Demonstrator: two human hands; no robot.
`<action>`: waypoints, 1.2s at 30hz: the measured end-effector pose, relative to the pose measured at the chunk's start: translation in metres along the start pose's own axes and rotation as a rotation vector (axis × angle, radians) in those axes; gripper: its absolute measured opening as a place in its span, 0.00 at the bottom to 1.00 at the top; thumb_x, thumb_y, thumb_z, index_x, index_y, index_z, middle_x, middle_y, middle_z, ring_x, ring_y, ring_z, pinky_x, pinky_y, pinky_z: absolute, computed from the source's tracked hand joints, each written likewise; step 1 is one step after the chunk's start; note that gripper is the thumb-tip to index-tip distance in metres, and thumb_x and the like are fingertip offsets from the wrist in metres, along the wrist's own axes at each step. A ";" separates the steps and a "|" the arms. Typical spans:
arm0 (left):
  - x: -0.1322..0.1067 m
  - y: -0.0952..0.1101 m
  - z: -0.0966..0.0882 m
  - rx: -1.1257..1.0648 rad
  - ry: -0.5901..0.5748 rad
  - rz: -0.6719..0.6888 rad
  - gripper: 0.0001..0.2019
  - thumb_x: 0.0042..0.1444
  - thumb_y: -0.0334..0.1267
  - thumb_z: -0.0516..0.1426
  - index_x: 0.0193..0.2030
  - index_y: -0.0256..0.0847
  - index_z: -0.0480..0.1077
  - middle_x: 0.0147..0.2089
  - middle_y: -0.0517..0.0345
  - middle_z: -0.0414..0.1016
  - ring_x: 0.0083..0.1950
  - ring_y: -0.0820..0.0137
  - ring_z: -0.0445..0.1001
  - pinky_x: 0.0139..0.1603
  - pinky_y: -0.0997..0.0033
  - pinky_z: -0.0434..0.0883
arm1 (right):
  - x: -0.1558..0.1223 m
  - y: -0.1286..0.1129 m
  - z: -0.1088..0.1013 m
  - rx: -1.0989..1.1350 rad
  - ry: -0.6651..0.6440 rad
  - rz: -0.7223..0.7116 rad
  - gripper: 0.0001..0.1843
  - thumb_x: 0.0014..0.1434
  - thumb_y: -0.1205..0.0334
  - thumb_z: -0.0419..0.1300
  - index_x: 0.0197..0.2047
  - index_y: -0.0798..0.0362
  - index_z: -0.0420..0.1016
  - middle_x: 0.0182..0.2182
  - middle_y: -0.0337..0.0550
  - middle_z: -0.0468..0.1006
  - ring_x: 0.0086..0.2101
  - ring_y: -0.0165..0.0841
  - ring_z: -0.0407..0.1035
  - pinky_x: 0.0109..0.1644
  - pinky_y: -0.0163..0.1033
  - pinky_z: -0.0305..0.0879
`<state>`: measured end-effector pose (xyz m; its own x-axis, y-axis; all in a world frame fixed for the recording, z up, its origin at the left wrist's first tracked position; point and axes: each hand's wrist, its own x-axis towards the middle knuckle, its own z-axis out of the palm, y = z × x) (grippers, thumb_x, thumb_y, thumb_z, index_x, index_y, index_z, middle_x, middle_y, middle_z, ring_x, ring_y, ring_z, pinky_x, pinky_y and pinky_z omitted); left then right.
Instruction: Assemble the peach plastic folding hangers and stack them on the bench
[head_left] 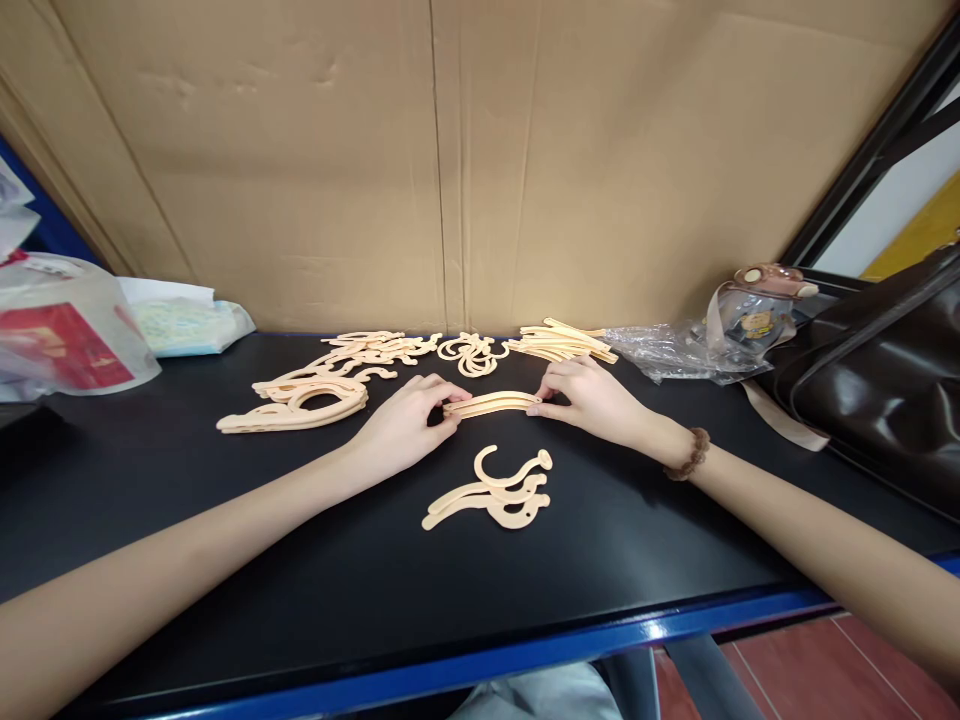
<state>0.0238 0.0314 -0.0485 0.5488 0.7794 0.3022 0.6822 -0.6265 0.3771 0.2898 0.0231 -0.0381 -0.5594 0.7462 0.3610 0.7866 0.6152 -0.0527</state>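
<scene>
A small stack of curved, cream-coloured flat wooden strips (491,403) lies on the black tabletop (300,560). My left hand (409,420) pinches its left end and my right hand (592,400) pinches its right end, both with fingers closed on the stack. Just in front of it lie a few hook-shaped cream pieces (499,490), touched by neither hand.
Further back lie a pile of large curved pieces (300,405), loose hook pieces (472,352) and another strip bundle (562,343). Plastic bags (67,335) sit at left, crumpled clear plastic (675,350) and a dark brown bag (885,370) at right. A cardboard wall (450,150) stands behind.
</scene>
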 end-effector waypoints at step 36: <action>-0.007 0.001 0.001 0.027 0.061 -0.004 0.17 0.57 0.31 0.46 0.53 0.42 0.62 0.52 0.53 0.65 0.42 0.67 0.70 0.42 0.65 0.69 | 0.007 0.017 -0.007 0.884 0.503 0.436 0.14 0.51 0.51 0.64 0.29 0.54 0.71 0.27 0.38 0.73 0.30 0.31 0.67 0.40 0.39 0.65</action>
<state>0.0212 0.0249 -0.0506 0.5160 0.7803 0.3535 0.6978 -0.6222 0.3549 0.3010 0.0373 -0.0299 0.0482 0.8779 0.4765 0.3142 0.4395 -0.8415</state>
